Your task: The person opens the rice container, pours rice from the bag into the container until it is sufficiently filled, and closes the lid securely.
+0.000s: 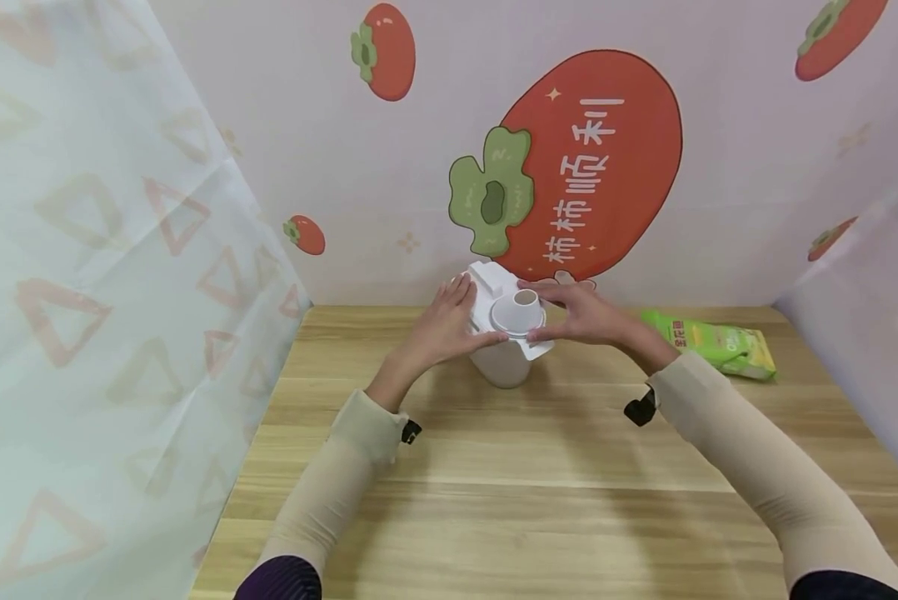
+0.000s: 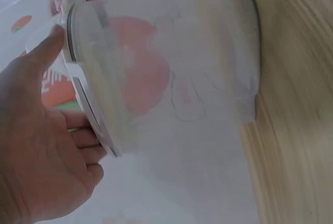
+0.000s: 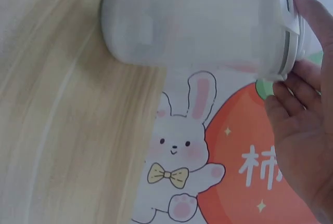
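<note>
one large fruit-printed backdrop (image 1: 389,183) fills the view behind, and in front of it runs the wooden table (image 1: 524,475). near the table's far edge a pale, cloudy-walled container (image 1: 504,371) stands upright, its long axis vertical. it lies straight ahead of the person, between the two hands, and neither hand is clearly nearer, since both touch its top. off to the right, apart from it and partly behind the right forearm, lies a green packet (image 1: 726,348). the left hand (image 1: 445,325) is half spread, thumb and fingers holding the left part of the white lid (image 1: 494,283); the right hand (image 1: 580,315) holds the right part, just as wide. smallest, a round spout (image 1: 520,312) rises from the lid, between right thumb and fingers.
</note>
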Motion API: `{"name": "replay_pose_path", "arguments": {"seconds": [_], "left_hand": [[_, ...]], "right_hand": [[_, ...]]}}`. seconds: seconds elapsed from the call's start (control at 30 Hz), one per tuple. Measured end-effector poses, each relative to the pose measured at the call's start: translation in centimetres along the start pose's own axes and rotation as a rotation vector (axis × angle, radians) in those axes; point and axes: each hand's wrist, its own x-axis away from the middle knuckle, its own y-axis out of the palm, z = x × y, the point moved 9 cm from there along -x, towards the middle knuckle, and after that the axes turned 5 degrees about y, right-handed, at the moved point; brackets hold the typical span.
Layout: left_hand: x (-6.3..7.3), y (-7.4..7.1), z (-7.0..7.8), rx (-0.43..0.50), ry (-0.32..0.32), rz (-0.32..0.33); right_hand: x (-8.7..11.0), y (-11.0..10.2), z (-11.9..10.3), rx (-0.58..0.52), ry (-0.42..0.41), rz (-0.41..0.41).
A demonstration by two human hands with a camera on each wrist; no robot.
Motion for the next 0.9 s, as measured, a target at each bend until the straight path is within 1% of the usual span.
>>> {"name": "replay_pose_path", "arguments": {"seconds": [0.17, 0.33, 0.47, 0.6, 0.77, 0.9], "left_hand": [[-0.5, -0.1, -0.6, 0.027, 0.035, -0.044], [-0.4, -0.4, -0.6, 0.057, 0.057, -0.074], [-0.2, -0.5, -0.5, 0.056, 0.080, -0.068], [0.0, -0.5, -0.7, 0.055, 0.103, -0.054], [0.2, -0.3, -1.0, 0.112, 0.125, -0.061], [0.4, -0.2, -1.4, 0.153, 0.145, -0.066]], "right_hand": [[0.5, 0.1, -0.5, 0.044, 0.028, 0.054], [0.8, 0.3, -1.1, 0.057, 0.067, 0.083], [1.0, 0.6, -1.7, 0.105, 0.070, 0.118], [1.2, 0.9, -2.8, 0.152, 0.066, 0.165], [1.6, 1.4, -4.2, 0.195, 0.073, 0.236], [1.9, 1.7, -4.9, 0.203, 0.056, 0.296]]}}
